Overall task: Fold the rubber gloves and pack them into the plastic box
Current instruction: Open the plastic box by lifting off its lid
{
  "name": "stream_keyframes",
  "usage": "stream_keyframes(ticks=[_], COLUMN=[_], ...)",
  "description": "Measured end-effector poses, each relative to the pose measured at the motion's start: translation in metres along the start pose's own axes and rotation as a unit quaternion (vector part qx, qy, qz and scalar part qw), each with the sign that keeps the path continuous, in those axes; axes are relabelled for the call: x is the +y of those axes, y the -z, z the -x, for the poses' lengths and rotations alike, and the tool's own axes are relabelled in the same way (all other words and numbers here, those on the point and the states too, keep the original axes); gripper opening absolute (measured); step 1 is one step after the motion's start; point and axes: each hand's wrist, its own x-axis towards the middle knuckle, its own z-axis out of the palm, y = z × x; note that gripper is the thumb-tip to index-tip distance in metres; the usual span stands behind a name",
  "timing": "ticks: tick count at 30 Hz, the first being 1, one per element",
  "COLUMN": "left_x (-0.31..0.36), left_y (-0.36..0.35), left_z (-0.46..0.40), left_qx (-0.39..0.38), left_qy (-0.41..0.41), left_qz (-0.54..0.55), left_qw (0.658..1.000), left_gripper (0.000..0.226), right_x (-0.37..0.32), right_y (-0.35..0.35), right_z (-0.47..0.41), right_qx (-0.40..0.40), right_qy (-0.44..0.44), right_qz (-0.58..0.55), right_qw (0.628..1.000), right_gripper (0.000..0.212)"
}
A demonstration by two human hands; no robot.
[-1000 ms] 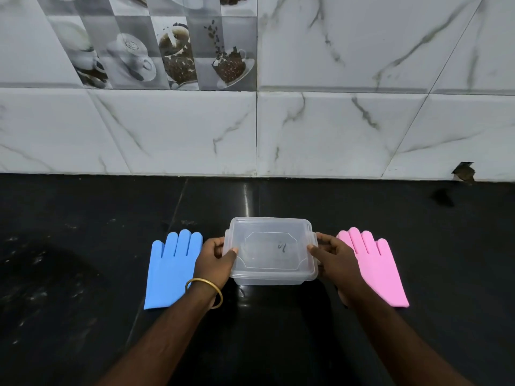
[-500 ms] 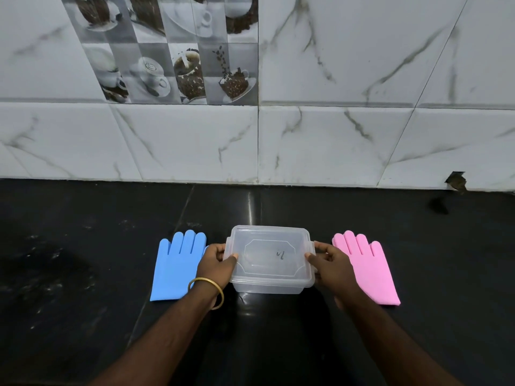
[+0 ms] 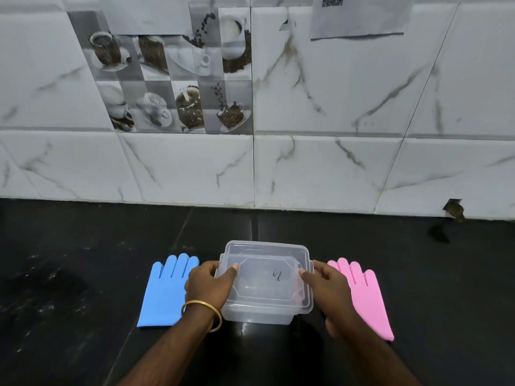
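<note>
Clear, glossy plastic box [image 3: 266,282] w/ translucent lid sits on polished black stone counter [image 3: 83,260]; matt rubber gloves, blue [image 3: 164,293] & pink [image 3: 367,299], flank it, shiny gold-tone metal bangle [image 3: 201,313] nearby, glazed marble-look wall tiles [image 3: 334,168] behind.

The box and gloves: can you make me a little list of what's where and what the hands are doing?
box: clear plastic box, middle of the black counter
lid: lid looks tilted on the box, near edge raised
blue glove: blue glove flat, left of the box, unfolded
pink glove: pink glove flat, right of the box, unfolded
left hand: left hand grips the lid's left edge
right hand: right hand grips the lid's right edge
inside the box: no gloves yet
</note>
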Motion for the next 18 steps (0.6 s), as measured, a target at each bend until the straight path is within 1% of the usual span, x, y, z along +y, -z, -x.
stream_keyframes(ticks=[2, 5, 7, 8, 10, 12, 16, 18], left_x=[0.014, 0.037, 0.046, 0.05, 0.059, 0.083, 0.091, 0.085], left_y=[0.003, 0.005, 0.005, 0.005, 0.005, 0.005, 0.005, 0.002], left_z=[-0.002, -0.01, -0.014, -0.017, -0.02, -0.059, -0.064, -0.067], left_qx=[0.006, 0.019, -0.003, -0.016, -0.018, -0.014, -0.011, -0.032], left_qy=[-0.016, -0.038, -0.041, -0.039, -0.034, -0.036, 0.0, 0.034], left_qz=[0.025, 0.06, 0.094, 0.105, 0.121, 0.161, 0.236, 0.297], left_qw=[1.0, 0.997, 0.995, 0.994, 0.992, 0.986, 0.972, 0.954], left_gripper=[0.031, 0.03, 0.03, 0.033, 0.04, 0.037, 0.044, 0.045], right_x=[-0.013, -0.029, -0.036, -0.038, -0.045, -0.065, -0.075, -0.075], right_y=[0.004, 0.004, 0.002, -0.001, -0.005, -0.024, -0.031, -0.036], right_z=[-0.006, -0.019, -0.024, -0.028, -0.031, -0.063, -0.066, -0.067], right_qx=[-0.009, 0.007, 0.024, 0.034, 0.047, 0.07, 0.088, 0.089], right_qy=[0.024, 0.029, 0.033, 0.037, 0.051, 0.071, 0.095, 0.093], right_qz=[0.003, -0.002, -0.008, -0.007, -0.01, -0.034, -0.079, -0.113], right_qw=[1.0, 1.0, 0.999, 0.999, 0.997, 0.994, 0.988, 0.985], right_gripper=[0.023, 0.029, 0.033, 0.033, 0.031, 0.026, 0.017, 0.017])
